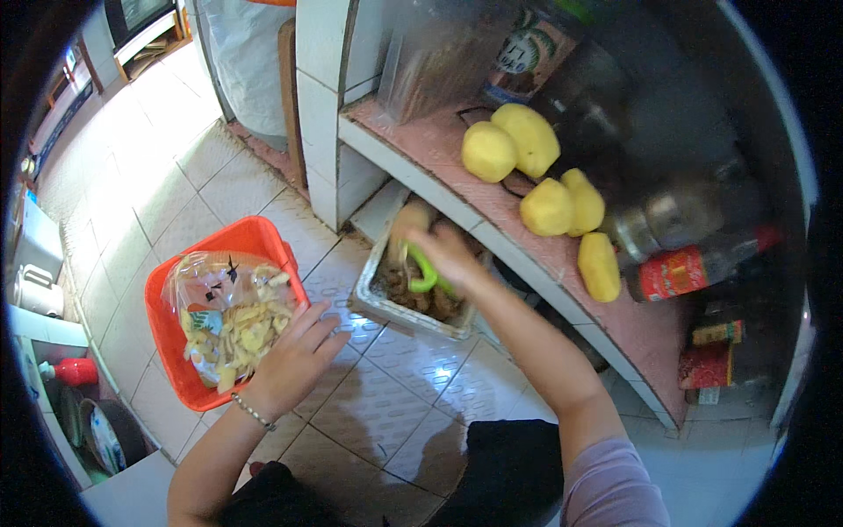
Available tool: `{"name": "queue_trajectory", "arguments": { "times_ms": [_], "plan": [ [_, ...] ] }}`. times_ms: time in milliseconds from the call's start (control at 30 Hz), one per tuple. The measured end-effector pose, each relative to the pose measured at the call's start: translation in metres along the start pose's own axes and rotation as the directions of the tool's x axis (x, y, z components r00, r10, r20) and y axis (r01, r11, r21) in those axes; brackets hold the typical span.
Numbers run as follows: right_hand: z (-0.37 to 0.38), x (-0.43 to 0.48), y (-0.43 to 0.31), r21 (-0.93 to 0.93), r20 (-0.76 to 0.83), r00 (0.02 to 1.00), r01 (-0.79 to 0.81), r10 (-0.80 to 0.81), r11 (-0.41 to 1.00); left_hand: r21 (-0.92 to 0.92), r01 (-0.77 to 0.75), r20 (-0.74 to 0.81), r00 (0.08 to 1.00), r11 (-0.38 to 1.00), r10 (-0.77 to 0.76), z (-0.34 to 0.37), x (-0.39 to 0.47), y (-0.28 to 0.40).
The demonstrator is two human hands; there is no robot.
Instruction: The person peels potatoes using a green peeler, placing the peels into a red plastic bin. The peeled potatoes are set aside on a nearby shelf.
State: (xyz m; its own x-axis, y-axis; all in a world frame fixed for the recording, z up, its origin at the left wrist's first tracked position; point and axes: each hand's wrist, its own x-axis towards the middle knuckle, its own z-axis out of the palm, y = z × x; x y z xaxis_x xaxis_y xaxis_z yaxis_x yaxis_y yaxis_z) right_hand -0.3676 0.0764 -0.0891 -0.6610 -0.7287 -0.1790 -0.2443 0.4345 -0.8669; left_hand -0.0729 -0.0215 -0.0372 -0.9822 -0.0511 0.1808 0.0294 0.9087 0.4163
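My right hand (444,253) reaches into a dirty white box (418,316) on the floor, its fingers around a green-handled peeler (423,271). A blurred brownish potato (413,221) is beside those fingers; whether they touch it cannot be told. At the right rim of a red plastic bin (161,329), my left hand (299,356) has its fingers apart and holds nothing. Potato peelings (253,332) and a clear plastic bag (211,277) lie in this bin. Several peeled yellow potatoes (527,139) rest on the pink shelf (454,178) above the box.
The shelf has a white tiled edge overhanging the box. Bottles, one with a red label (673,272), stand or lie behind the potatoes. A tiled pillar (319,132) rises beyond the box. At the far left, a pan (115,435) and a red bottle (76,372) sit in a low compartment.
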Motion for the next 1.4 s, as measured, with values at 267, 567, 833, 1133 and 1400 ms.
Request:
{"name": "queue_trajectory", "arguments": {
  "times_ms": [267,567,833,1133,1400],
  "plan": [
    [0.046,-0.116,-0.164,0.265,0.616,0.768,0.013,-0.179,0.964,-0.965,0.086,-0.096,0.765,0.249,-0.637,-0.065,-0.03,0.03],
    [0.129,-0.131,-0.195,0.452,0.285,0.924,0.107,-0.256,0.886,-0.958,-0.206,0.018,0.65,-0.2,-0.759,-0.089,-0.085,-0.016],
    [0.14,-0.162,-0.189,0.551,0.386,0.879,0.023,-0.279,0.834,-0.893,-0.313,0.04,0.66,-0.323,-0.75,-0.079,-0.102,-0.019],
    [0.188,-0.166,-0.2,-0.045,0.17,0.81,0.575,-0.561,0.817,-0.969,-0.243,-0.049,0.394,-0.052,-0.918,-0.074,-0.087,-0.005],
    [0.202,-0.217,-0.171,0.083,0.349,0.861,0.365,-0.37,0.927,-0.924,-0.353,0.037,0.299,-0.147,-0.953,-0.085,-0.1,-0.028]
  ]
}}
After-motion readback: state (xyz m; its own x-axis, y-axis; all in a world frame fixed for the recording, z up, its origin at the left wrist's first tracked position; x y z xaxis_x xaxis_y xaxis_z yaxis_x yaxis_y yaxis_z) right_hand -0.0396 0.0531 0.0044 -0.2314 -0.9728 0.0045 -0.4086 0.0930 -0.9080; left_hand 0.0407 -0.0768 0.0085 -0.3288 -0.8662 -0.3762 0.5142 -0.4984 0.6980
